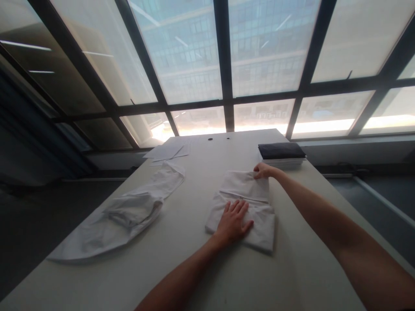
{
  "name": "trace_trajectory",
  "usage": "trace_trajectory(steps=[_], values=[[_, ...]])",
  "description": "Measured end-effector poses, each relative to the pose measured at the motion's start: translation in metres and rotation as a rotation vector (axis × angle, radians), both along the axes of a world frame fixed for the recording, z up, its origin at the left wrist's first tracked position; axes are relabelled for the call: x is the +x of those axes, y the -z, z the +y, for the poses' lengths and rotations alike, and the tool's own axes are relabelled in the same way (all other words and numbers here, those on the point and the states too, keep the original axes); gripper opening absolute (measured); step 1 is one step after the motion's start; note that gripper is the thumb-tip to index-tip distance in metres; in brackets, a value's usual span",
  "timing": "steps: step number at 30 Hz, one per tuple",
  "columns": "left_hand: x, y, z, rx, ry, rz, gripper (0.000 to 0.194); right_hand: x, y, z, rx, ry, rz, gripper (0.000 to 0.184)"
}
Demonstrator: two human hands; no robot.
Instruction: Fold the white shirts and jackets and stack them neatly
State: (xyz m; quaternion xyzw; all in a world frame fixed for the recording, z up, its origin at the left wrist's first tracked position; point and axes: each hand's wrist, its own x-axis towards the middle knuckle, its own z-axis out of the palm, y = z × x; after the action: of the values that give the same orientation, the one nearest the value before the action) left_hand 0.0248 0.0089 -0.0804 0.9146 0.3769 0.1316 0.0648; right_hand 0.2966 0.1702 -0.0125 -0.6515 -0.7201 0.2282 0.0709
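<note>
Looks like an office: the fingers of the left hand (231,221) and right hand (262,171) are over a long white desk (197,181) with small dark holes (210,139) beyond them, loose papers (166,151) ahead and leftward, and past the fingertips tall windows (227,65) reflecting strip lights (26,45), facing a large building (194,39)

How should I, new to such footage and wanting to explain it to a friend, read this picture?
There is no machine here: the bare hands belong to a person wearing a camera on their head. This single view looks forward and down. The left hand lies spread on a folded white cloth; the right hand seems to pinch its far right edge. Also on the table are a rumpled white cloth at left, papers beyond it, and a dark-topped stack at right.
</note>
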Motion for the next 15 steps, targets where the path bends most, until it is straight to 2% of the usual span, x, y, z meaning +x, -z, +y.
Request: trace_trajectory(steps=[4,7,9,11,13,15], values=[[0.001,0.003,0.001,-0.001,0.015,-0.026,0.064,-0.003,-0.028,-0.01,0.085,-0.052,0.005,0.02],[0.0,0.001,0.002,0.013,0.009,-0.06,0.062,-0.013,-0.05,-0.033,0.234,-0.067,-0.063,0.018],[-0.005,-0.001,0.003,0.05,-0.052,-0.097,0.056,-0.023,-0.061,-0.054,0.322,-0.036,-0.13,0.016],[-0.014,-0.003,0.006,0.09,-0.167,-0.12,0.051,-0.033,-0.069,-0.077,0.367,0.003,-0.169,0.014],[-0.024,-0.001,0.01,0.095,-0.26,-0.11,0.05,-0.041,-0.073,-0.099,0.406,0.024,-0.183,0.012],[-0.032,0.002,0.013,0.076,-0.284,-0.092,0.054,-0.05,-0.074,-0.121,0.452,0.016,-0.182,0.01]])
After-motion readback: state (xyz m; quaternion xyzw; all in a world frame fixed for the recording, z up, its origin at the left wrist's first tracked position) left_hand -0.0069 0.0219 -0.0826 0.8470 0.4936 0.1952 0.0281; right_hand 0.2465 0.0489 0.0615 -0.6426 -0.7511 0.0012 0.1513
